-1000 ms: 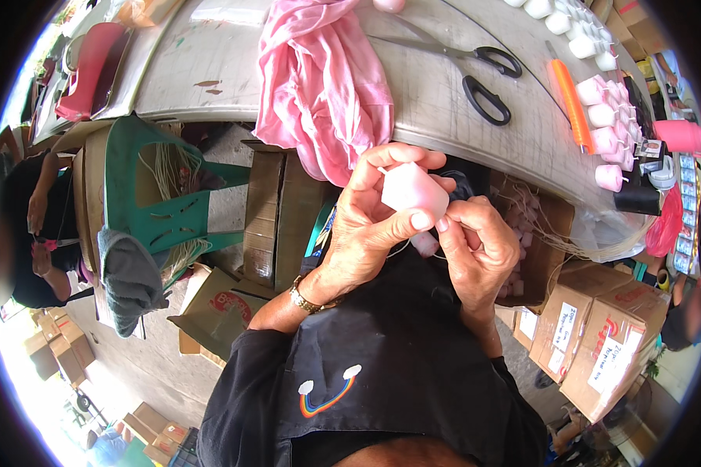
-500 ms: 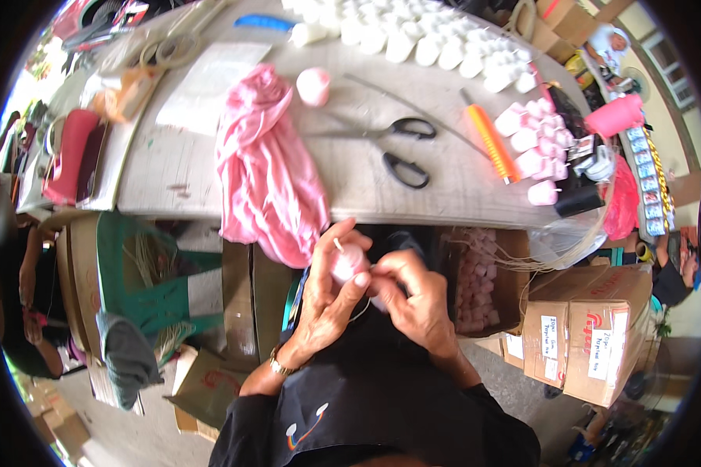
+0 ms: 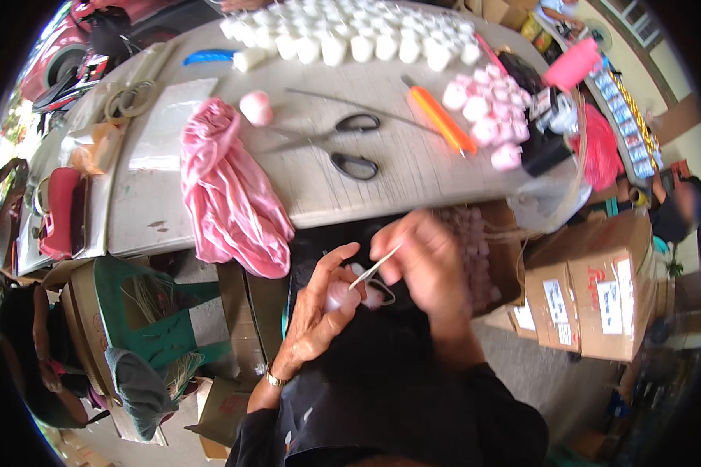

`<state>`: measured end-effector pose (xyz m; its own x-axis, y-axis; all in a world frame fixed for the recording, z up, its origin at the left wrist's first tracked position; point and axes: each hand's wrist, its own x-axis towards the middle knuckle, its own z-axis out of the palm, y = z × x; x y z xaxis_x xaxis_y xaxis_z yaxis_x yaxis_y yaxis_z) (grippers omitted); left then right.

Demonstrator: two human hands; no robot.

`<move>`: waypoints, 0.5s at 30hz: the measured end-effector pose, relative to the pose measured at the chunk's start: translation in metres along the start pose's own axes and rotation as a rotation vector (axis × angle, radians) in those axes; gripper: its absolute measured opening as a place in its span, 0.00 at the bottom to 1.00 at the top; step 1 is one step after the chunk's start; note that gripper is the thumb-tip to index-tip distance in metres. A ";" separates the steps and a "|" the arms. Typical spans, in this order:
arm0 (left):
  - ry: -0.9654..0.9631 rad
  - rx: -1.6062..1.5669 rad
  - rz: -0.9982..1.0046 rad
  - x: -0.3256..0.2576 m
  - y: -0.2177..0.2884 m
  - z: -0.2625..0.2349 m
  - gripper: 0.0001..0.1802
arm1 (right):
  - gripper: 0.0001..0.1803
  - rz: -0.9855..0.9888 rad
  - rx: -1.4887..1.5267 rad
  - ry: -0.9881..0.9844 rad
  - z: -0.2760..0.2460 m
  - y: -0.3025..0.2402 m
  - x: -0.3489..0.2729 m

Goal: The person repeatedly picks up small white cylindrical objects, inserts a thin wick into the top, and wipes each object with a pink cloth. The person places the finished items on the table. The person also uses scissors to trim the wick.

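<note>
My left hand (image 3: 310, 325) is wrapped round a small pink candle (image 3: 340, 298) in front of my lap, below the table's edge. A pale wick string (image 3: 375, 269) rises from the candle's top to my right hand (image 3: 427, 268), whose fingertips pinch it; that hand is smeared by motion. The string also hangs in a loop beside another pale pink piece (image 3: 374, 296), partly hidden by the fingers. On the table nearby lie a pink cloth (image 3: 230, 194), a single pink-and-white candle (image 3: 256, 108) and black-handled scissors (image 3: 356, 165) with open blades.
Rows of white candles (image 3: 362, 48) line the table's (image 3: 413, 175) far side. Pink candles (image 3: 487, 105) cluster at the right near an orange cutter (image 3: 442, 119) and a thin rod. A carton of pink candles (image 3: 475, 257) stands below; taped boxes (image 3: 592, 300) and a green chair (image 3: 144, 303) flank me.
My right hand has lifted up and away from the candle, drawing the string out taut. The view has shifted, so the table things appear further left.
</note>
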<state>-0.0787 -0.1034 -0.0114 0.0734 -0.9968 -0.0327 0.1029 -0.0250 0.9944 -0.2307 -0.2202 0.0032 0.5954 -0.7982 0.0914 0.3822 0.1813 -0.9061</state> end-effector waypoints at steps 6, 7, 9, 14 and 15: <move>-0.266 0.481 -0.016 0.001 -0.014 0.001 0.11 | 0.04 -0.447 0.072 0.698 -0.162 -0.097 -0.060; -0.325 0.565 -0.041 0.002 -0.018 0.002 0.10 | 0.03 -0.533 0.070 0.539 -0.192 -0.109 -0.083; -0.447 0.619 0.060 0.004 -0.030 0.012 0.11 | 0.08 -0.622 0.030 0.883 -0.242 -0.132 -0.138; -0.514 0.818 0.032 0.010 -0.042 0.022 0.19 | 0.07 -0.641 0.081 1.201 -0.322 -0.118 -0.218; -0.493 0.879 0.015 0.011 -0.041 0.022 0.22 | 0.05 -0.523 -0.073 1.403 -0.339 -0.100 -0.212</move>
<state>-0.1043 -0.1155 -0.0506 -0.3707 -0.9127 -0.1718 -0.6771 0.1390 0.7227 -0.6349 -0.2635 -0.0651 -0.7536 -0.6571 -0.0185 0.2713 -0.2852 -0.9193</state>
